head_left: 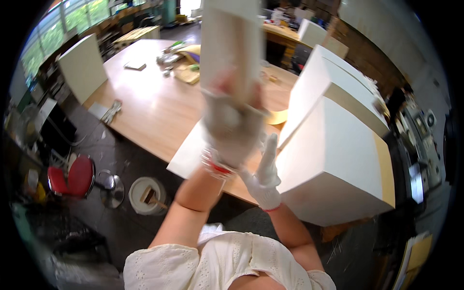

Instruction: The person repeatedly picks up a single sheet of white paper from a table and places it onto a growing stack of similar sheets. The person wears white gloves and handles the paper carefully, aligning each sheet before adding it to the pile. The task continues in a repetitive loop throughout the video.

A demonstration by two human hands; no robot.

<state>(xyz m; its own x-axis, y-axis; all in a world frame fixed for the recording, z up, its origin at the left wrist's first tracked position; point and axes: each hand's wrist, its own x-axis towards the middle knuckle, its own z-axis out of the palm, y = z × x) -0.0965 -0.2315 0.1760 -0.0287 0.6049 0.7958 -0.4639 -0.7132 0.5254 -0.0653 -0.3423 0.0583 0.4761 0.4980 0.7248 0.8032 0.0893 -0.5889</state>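
Note:
My left hand (232,125), in a white glove with bare fingertips and a red-trimmed cuff, is raised in front of me and smeared by motion. Its fingers are wrapped round a long, white, board-like piece (217,43) with a brownish band down it. Blur hides the exact kind of this piece. Just below and to the right, my gloved right hand (266,176) has its fingers stretched upward and holds nothing visible. Close beside it stands a large white box-shaped block (333,145). Beneath my left hand, a white sheet (186,154) overhangs the table edge.
The wooden table (140,106) bears gloves (112,111), a yellow tape roll (277,117) and a pile of small items (186,60). Another white block (333,77) stands behind the near one. On the floor are a bucket with a brush (147,195) and a red stool (79,176).

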